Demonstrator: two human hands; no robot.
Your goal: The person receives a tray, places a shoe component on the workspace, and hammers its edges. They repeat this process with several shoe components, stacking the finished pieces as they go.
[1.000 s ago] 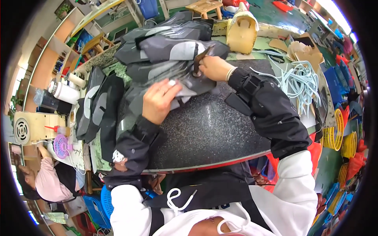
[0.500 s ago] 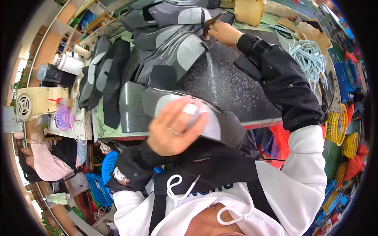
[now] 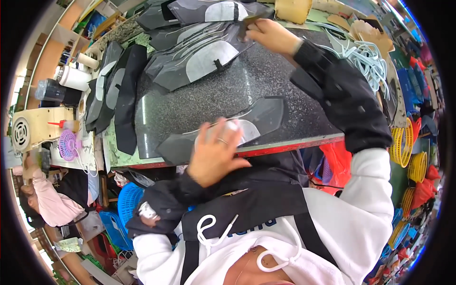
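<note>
A dark grey cut piece with a white patch (image 3: 266, 116) lies at the near edge of the black speckled slab (image 3: 266, 85). My left hand (image 3: 213, 154) rests on the piece's near end, fingers over the white patch, holding it. A heap of similar grey and black pieces (image 3: 204, 57) covers the slab's far left. My right hand (image 3: 273, 35) reaches to the far side of that heap, closed around a small dark tool (image 3: 249, 23) whose tip touches the pile. What kind of tool it is I cannot tell.
Black strips (image 3: 126, 95) hang over the slab's left side. White cords (image 3: 365, 57) lie at the right, with yellow baskets (image 3: 403, 142) and a red bag (image 3: 337, 161) beyond. A cream machine (image 3: 28, 130), a purple fan (image 3: 68, 145) and another person (image 3: 52, 204) are on the left.
My left hand pulled one grey piece off the heap, lifted it toward me and has laid it at the slab's near edge. My right hand stayed at the heap with the tool.
</note>
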